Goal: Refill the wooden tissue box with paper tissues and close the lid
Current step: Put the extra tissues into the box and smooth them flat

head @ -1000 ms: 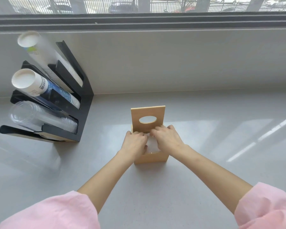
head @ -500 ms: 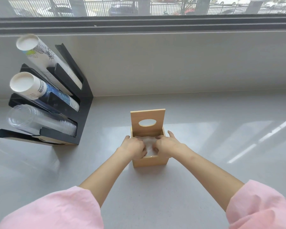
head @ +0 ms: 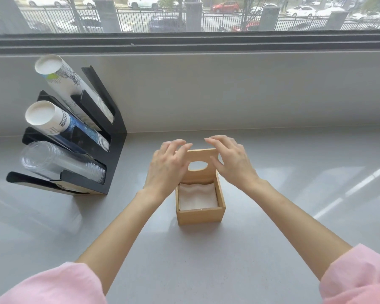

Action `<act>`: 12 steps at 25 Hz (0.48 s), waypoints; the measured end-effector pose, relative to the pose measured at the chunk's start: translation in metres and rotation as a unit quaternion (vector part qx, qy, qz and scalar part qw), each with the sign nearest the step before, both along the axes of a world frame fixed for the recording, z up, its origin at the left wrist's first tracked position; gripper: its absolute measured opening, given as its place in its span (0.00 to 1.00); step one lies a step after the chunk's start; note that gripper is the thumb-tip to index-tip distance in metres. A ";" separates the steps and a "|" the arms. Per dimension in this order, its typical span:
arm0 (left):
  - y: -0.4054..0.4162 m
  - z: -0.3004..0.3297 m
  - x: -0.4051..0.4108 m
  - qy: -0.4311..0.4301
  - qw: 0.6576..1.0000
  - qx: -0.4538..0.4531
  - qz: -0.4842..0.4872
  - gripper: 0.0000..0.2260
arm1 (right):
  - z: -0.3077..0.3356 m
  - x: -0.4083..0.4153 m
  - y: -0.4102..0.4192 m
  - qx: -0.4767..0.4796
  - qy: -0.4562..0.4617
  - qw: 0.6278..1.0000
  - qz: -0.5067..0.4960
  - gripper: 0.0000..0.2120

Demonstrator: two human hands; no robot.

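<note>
A small wooden tissue box (head: 199, 216) stands on the grey counter, its top uncovered. White paper tissues (head: 198, 197) lie inside it, filling the bottom. The wooden lid (head: 203, 154), with an oval hole in it, stands upright at the box's far edge. My left hand (head: 167, 167) is at the lid's left side, fingers spread and curved over its top corner. My right hand (head: 230, 161) is at the lid's right side, fingers apart above the top edge. Neither hand clearly grips the lid.
A black cup rack (head: 101, 137) stands at the left, holding two sleeves of paper cups (head: 53, 119) and a stack of clear plastic cups (head: 57, 163). The counter (head: 294, 194) ends at a grey wall under a window.
Both hands have come up out of the box, where they pressed on the tissues, to the top corners of the upright lid. The tissues now lie uncovered inside.
</note>
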State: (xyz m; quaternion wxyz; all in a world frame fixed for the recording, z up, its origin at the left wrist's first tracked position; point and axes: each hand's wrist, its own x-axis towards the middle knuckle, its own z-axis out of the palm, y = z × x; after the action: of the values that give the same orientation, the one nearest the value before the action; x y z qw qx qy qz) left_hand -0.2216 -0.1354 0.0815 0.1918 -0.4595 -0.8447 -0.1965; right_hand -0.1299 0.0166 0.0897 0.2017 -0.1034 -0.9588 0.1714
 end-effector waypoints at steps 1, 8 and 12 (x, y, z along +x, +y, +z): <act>0.003 0.005 -0.002 -0.036 0.999 -0.036 0.017 0.19 | 0.001 -0.003 0.002 -0.014 -0.032 0.999 -0.001 0.20; 0.011 0.015 -0.008 -0.157 0.978 -0.105 0.084 0.14 | -0.001 -0.011 0.007 -0.154 -0.068 0.985 -0.045 0.15; 0.003 0.017 -0.001 -0.178 0.975 -0.106 0.076 0.12 | 0.001 0.000 0.005 -0.165 -0.077 0.983 -0.037 0.13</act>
State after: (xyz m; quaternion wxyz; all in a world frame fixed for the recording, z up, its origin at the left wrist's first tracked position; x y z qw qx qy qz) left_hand -0.2229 -0.1328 0.0989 0.0032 -0.3691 -0.9138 -0.1692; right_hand -0.1296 0.0215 0.0903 0.1137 -0.1839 -0.9256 0.3108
